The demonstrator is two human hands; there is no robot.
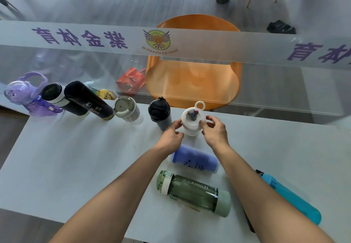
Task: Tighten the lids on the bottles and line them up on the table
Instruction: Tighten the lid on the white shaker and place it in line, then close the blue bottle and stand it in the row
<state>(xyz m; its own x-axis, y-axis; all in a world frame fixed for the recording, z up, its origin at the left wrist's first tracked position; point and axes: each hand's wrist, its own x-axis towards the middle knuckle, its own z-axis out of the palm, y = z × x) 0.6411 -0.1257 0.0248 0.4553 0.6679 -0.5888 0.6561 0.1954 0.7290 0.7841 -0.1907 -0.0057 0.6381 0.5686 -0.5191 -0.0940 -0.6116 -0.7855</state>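
A small white bottle [192, 123] with a ring-topped lid stands upright at the table's far edge. My left hand [173, 134] grips its body from the left, and my right hand [215, 130] pinches its lid from the right. To its left a row stands along the far edge: a dark grey bottle [160, 112], a beige cup [127, 109], a tall black flask [89, 100], a black-and-white flask [57, 96] and a purple bottle [26, 94]. Three bottles lie on their sides near me: blue [195, 160], green [193, 192] and teal [290, 197].
The white table [76, 157] meets a glass partition with a frosted band [209, 47] of purple lettering. Behind the glass are an orange chair [193, 83], a red bag [131, 81] and a yellow packet [106, 94]. Bare tabletop stretches to the left.
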